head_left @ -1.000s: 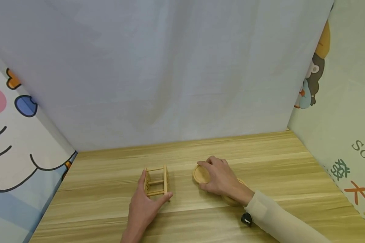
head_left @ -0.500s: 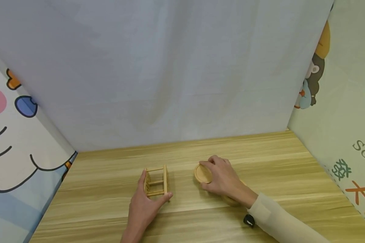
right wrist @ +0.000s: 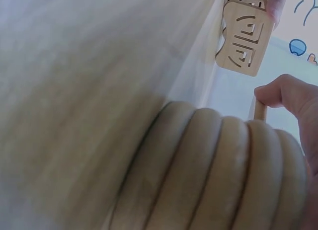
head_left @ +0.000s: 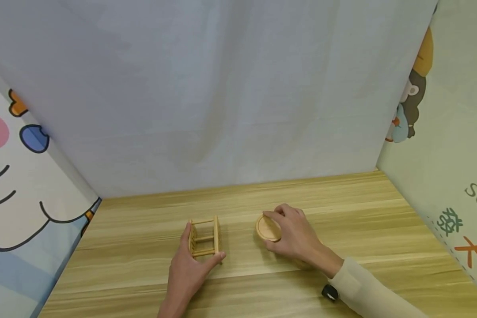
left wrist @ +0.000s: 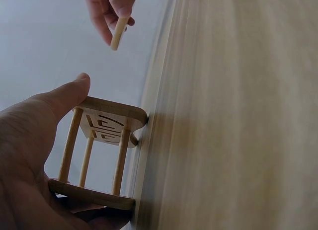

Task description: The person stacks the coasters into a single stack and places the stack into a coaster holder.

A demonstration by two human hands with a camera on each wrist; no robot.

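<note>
My left hand (head_left: 188, 269) grips a small wooden coaster rack (head_left: 204, 240) on the table, thumb on one side panel and fingers at the other. Its panels have cut-out patterns, joined by thin dowels, as the left wrist view shows. My right hand (head_left: 296, 234) pinches a round wooden coaster (head_left: 268, 227) by its edge, right of the rack. In the left wrist view that coaster (left wrist: 118, 34) is raised off the table. A stack of several coasters (right wrist: 208, 165) lies below my right hand, mostly hidden by the forearm in the head view.
The wood-grain table (head_left: 143, 221) meets a pale grey curtain (head_left: 222, 110) at its back edge. Printed cartoon panels stand at left (head_left: 8, 185) and right (head_left: 441, 185). A small black device (head_left: 330, 292) sits at my right cuff.
My right hand and the pinched coaster have shifted slightly to the right, and the forearm covers more of the stack. My left hand and the rack have stayed still.
</note>
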